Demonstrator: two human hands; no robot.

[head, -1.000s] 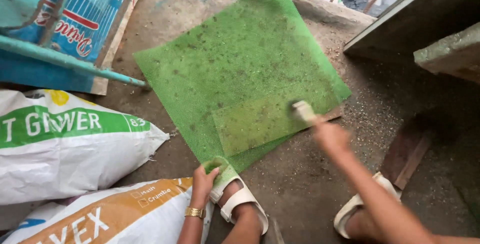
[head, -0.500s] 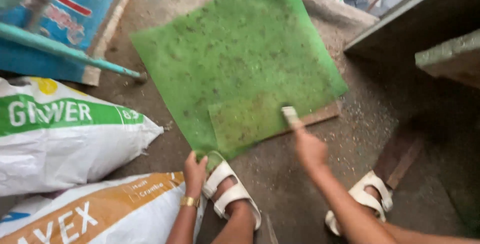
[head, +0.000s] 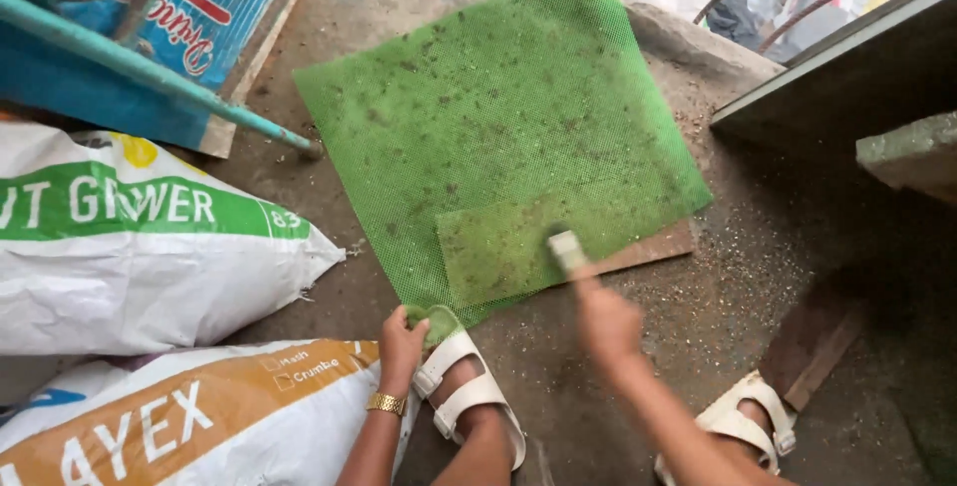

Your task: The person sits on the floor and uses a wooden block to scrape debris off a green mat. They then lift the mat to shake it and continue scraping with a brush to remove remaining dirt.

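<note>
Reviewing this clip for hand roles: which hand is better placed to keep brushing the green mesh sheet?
Right. The right hand holds the brush with its head on the green mesh sheet, so it is probably better placed. The left hand grips the sheet's near corner beside the sandal.

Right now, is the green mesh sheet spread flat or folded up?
Mostly spread flat: the green mesh sheet lies open on the concrete floor, with only its near corner bunched under the left hand.
</note>
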